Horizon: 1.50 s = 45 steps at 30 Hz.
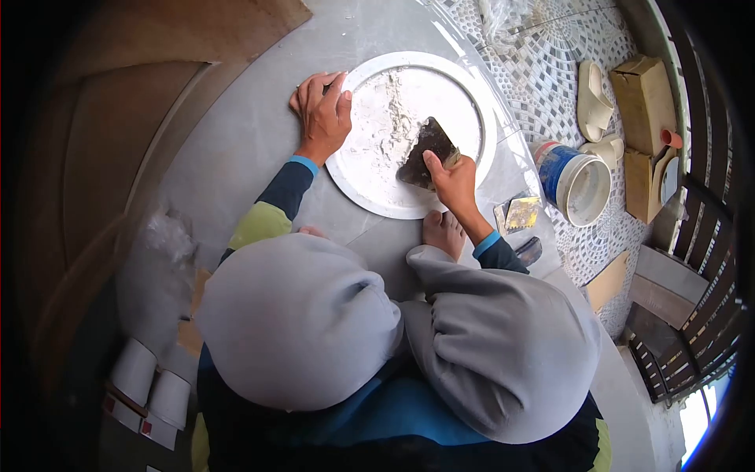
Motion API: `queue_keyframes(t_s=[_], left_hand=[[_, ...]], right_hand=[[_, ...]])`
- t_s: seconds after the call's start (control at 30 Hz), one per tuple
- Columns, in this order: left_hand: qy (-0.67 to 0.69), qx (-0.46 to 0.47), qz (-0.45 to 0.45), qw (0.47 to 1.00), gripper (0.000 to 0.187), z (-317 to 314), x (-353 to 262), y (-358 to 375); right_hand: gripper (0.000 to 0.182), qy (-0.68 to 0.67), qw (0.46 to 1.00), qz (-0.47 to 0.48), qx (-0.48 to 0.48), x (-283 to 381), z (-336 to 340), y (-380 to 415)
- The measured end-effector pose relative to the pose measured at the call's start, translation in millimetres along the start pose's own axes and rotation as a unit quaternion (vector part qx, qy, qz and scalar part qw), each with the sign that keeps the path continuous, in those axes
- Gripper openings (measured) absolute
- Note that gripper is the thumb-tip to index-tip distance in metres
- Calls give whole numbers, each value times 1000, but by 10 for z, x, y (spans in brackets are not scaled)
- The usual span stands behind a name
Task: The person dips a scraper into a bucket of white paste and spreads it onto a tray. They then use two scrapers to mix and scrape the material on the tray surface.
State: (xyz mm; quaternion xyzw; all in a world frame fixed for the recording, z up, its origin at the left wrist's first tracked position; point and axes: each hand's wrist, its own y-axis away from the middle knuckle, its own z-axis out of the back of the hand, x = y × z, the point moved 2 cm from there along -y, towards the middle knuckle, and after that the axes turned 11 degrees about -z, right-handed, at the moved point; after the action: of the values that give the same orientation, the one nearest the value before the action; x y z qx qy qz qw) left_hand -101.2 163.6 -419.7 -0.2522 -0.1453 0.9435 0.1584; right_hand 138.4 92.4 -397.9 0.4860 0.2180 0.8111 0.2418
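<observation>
A round white tray [360,193] with a raised rim lies on the grey floor in front of my feet. White, crumbly paste [399,126] is spread over it, with a rough lumpy ridge running down the middle. My left hand [324,110] grips the tray's left rim, fingers bent and thumb at the edge. In my right hand [452,177] is a dark, flat, square scraper [425,149], its blade tilted over the paste on the tray's right side. The thumb presses on the scraper's face; the fingers behind it are mostly hidden.
Right of the tray are a blue-and-white bucket [586,189], small stained scraper plates [523,212], beige clogs [594,102] and cardboard boxes [645,102]. A brown panel [141,118] stands at left. White cups [169,397] and crumpled plastic [171,236] lie lower left.
</observation>
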Motion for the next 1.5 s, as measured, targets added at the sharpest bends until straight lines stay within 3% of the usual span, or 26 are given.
queue_keyframes(t_s=[0.07,0.1,0.13,0.2,0.23,0.33,0.4,0.47,0.6,0.67,0.7,0.77,0.8,0.87,0.93,1.0,1.07,1.1,1.17,1.23,1.33,1.4,1.5], left_hand=[[-14,1,-3,1000,30,22,29,-28],[-13,0,0,1000,30,35,29,-12],[-4,-1,0,1000,30,1,-7,-5],[16,-1,4,1000,31,9,-21,-14],[14,-3,2,1000,32,-13,-14,-29],[-2,9,-11,1000,35,-2,-45,2],[-11,6,30,999,39,-18,-63,34],[-11,8,35,999,43,-32,-103,130],[-11,-69,266,961,49,61,-367,623],[34,0,388,921,50,216,-608,888],[27,-1,379,925,50,312,-632,995],[147,29,434,888,46,379,-611,1150],[144,29,429,891,46,431,-503,1049],[112,16,251,961,45,563,-248,593],[64,9,93,994,41,548,-197,10],[78,31,27,996,36,295,-51,-344],[90,61,-8,994,34,89,56,-456],[102,90,-40,990,32,0,86,-453],[102,60,-40,992,30,-119,68,-302],[99,7,-50,994,27,-137,18,-263],[110,15,-59,992,27,-121,28,-265],[119,5,-62,991,28,-127,23,-289],[135,2,-57,989,30,-114,18,-257]], right_hand=[[34,-133,989,54,-48,-59,105,143],[38,-221,974,38,-43,-107,23,178],[38,-220,974,35,-47,-2,-44,117],[40,-20,999,-35,12,139,-80,36],[39,-15,1000,-22,11,178,-61,18],[35,-110,994,-27,2,-36,81,4],[32,-193,981,-27,-6,2,236,105],[31,-197,980,-25,19,-5,300,87],[27,-225,973,-3,50,27,423,-15],[25,-191,981,33,17,32,492,-88],[24,-196,980,32,20,39,521,-112],[24,-168,985,36,30,74,587,-189],[24,-130,990,36,40,90,589,-236],[27,-147,987,45,39,131,534,-373],[30,-60,998,16,11,226,491,-523],[32,-37,998,38,-18,237,399,-620],[30,-60,992,26,-112,223,337,-569],[30,-62,991,23,-112,220,285,-508],[29,-97,972,51,-209,230,228,-379],[29,-108,967,53,-223,235,162,-424],[26,-128,959,69,-245,299,40,-502],[22,-74,959,81,-262,321,-67,-555],[19,-78,970,55,-222,641,-228,-472]])
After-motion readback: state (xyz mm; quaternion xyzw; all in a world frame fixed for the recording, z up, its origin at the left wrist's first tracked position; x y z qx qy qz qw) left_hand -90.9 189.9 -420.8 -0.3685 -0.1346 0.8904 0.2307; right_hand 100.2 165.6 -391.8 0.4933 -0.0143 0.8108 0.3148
